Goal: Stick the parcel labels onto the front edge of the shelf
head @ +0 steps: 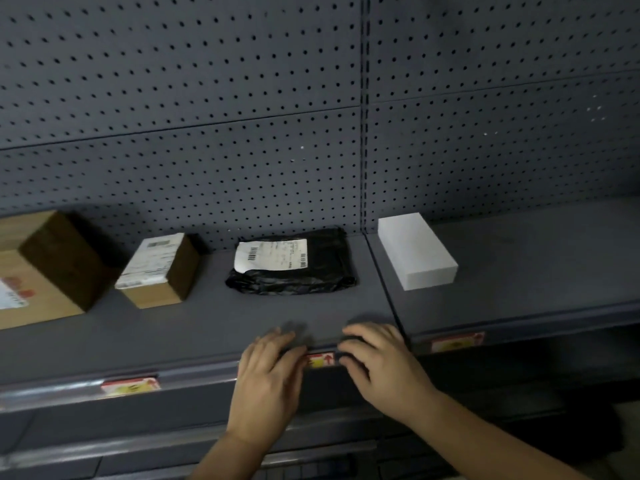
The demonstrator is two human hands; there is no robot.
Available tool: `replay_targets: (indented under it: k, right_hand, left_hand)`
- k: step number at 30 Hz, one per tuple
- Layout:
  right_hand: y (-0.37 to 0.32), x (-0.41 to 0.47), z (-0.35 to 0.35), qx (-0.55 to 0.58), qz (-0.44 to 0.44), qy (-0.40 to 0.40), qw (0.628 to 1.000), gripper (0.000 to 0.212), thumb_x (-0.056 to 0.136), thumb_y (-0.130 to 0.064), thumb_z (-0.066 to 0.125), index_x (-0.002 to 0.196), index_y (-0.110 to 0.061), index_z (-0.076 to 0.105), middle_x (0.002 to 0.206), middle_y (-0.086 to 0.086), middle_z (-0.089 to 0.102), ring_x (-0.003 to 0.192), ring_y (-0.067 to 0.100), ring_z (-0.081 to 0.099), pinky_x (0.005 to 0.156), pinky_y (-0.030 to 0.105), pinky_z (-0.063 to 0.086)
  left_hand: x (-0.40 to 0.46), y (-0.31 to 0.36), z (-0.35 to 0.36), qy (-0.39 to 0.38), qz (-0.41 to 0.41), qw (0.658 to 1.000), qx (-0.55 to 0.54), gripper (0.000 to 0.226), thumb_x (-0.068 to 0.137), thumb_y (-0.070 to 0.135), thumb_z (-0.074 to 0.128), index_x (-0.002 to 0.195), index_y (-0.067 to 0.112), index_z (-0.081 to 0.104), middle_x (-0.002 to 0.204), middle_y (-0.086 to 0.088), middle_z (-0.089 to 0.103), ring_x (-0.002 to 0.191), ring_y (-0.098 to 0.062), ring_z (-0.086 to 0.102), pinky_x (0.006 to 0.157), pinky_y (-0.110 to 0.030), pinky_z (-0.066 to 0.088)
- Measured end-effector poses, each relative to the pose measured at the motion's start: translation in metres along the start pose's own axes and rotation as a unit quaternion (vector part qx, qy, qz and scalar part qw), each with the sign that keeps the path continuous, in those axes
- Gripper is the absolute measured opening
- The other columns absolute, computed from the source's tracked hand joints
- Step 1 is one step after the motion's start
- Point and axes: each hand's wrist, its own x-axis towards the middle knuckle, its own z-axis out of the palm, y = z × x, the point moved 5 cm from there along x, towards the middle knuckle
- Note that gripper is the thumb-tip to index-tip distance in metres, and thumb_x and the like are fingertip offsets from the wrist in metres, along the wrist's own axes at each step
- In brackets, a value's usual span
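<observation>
A red and yellow label lies on the front edge of the grey shelf, below the black parcel bag. My left hand rests flat on the edge and covers the label's left end. My right hand presses the edge at the label's right end, fingers spread. Neither hand grips anything. Two more labels are stuck on the edge: one further left, one on the right shelf section.
On the shelf stand a large cardboard box, a small cardboard box and a white box. A pegboard wall rises behind. Lower shelf edges run below my hands.
</observation>
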Motion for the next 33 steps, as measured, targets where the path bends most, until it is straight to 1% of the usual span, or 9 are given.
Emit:
replay_targets:
  k: [5, 8, 11, 16, 19, 22, 25, 29, 33]
  right_hand:
    - [-0.022, 0.009, 0.020, -0.024, 0.006, 0.005, 1.000, 0.012, 0.088, -0.026, 0.064, 0.095, -0.021, 0.072, 0.109, -0.004, 0.063, 0.103, 0.014, 0.055, 0.088, 0.036, 0.043]
    - [-0.025, 0.007, 0.024, -0.035, 0.027, 0.007, 0.999, 0.019, 0.091, -0.032, 0.053, 0.094, -0.024, 0.070, 0.106, -0.008, 0.062, 0.103, 0.010, 0.053, 0.089, 0.030, 0.037]
    - [-0.026, 0.006, 0.025, -0.046, 0.030, 0.007, 0.998, 0.021, 0.092, -0.032, 0.049, 0.094, -0.025, 0.068, 0.105, -0.009, 0.062, 0.102, 0.008, 0.052, 0.091, 0.024, 0.032]
    - [-0.024, 0.008, 0.029, -0.065, 0.024, 0.009, 0.998, 0.016, 0.092, -0.027, 0.050, 0.093, -0.022, 0.066, 0.105, -0.007, 0.062, 0.098, 0.013, 0.056, 0.083, 0.034, 0.039]
    - [-0.025, 0.009, 0.031, -0.071, 0.029, 0.007, 0.997, 0.009, 0.090, -0.020, 0.056, 0.091, -0.022, 0.064, 0.106, -0.007, 0.062, 0.099, 0.012, 0.056, 0.081, 0.036, 0.040]
    - [-0.025, 0.010, 0.033, -0.064, 0.038, 0.004, 0.997, 0.008, 0.089, -0.018, 0.058, 0.088, -0.023, 0.064, 0.106, -0.008, 0.062, 0.099, 0.011, 0.055, 0.081, 0.036, 0.039]
    - [-0.024, 0.011, 0.034, -0.056, 0.040, -0.007, 0.998, 0.008, 0.089, -0.016, 0.062, 0.087, -0.024, 0.063, 0.102, -0.011, 0.060, 0.097, 0.010, 0.054, 0.079, 0.037, 0.040]
    - [-0.031, 0.016, 0.037, -0.045, 0.015, -0.032, 0.998, 0.012, 0.092, -0.022, 0.052, 0.085, -0.024, 0.062, 0.101, -0.012, 0.058, 0.096, 0.009, 0.051, 0.080, 0.035, 0.037]
    - [-0.033, 0.019, 0.037, -0.045, 0.007, -0.047, 0.998, 0.016, 0.092, -0.024, 0.048, 0.085, -0.023, 0.063, 0.102, -0.011, 0.058, 0.098, 0.009, 0.051, 0.080, 0.032, 0.038]
  left_hand:
    - [-0.004, -0.020, -0.006, 0.000, 0.052, 0.999, -0.005, 0.021, 0.087, 0.023, 0.069, 0.107, 0.021, 0.071, 0.115, 0.004, 0.064, 0.106, -0.020, 0.060, 0.090, -0.034, 0.046]
    - [-0.004, -0.026, -0.004, 0.003, 0.080, 0.997, -0.014, 0.015, 0.088, 0.024, 0.068, 0.103, 0.023, 0.072, 0.115, 0.007, 0.065, 0.103, -0.017, 0.058, 0.087, -0.029, 0.040]
    - [-0.002, -0.030, -0.002, 0.006, 0.090, 0.996, -0.024, 0.011, 0.088, 0.024, 0.069, 0.098, 0.025, 0.072, 0.116, 0.008, 0.066, 0.101, -0.017, 0.058, 0.084, -0.029, 0.040]
    - [0.002, -0.033, 0.001, 0.001, 0.087, 0.995, -0.053, 0.006, 0.083, 0.020, 0.071, 0.087, 0.025, 0.070, 0.111, 0.010, 0.066, 0.101, -0.014, 0.058, 0.080, -0.029, 0.040]
    - [0.004, -0.033, 0.003, -0.007, 0.087, 0.995, -0.056, 0.008, 0.083, 0.018, 0.071, 0.087, 0.024, 0.069, 0.108, 0.009, 0.066, 0.101, -0.014, 0.057, 0.084, -0.030, 0.040]
    - [0.004, -0.033, 0.005, -0.016, 0.083, 0.995, -0.053, 0.009, 0.082, 0.018, 0.072, 0.087, 0.025, 0.068, 0.108, 0.010, 0.067, 0.105, -0.012, 0.057, 0.090, -0.032, 0.037]
    - [0.002, -0.036, 0.006, -0.022, 0.072, 0.996, -0.050, 0.008, 0.084, 0.021, 0.072, 0.086, 0.027, 0.067, 0.110, 0.012, 0.067, 0.110, -0.011, 0.058, 0.093, -0.038, 0.038]
    - [-0.003, -0.043, 0.004, -0.025, 0.055, 0.997, -0.043, 0.005, 0.086, 0.023, 0.067, 0.086, 0.027, 0.065, 0.109, 0.013, 0.066, 0.112, -0.010, 0.058, 0.092, -0.039, 0.041]
    - [-0.005, -0.043, 0.002, -0.027, 0.045, 0.998, -0.041, 0.007, 0.089, 0.025, 0.058, 0.086, 0.027, 0.064, 0.108, 0.012, 0.065, 0.110, -0.009, 0.058, 0.091, -0.038, 0.042]
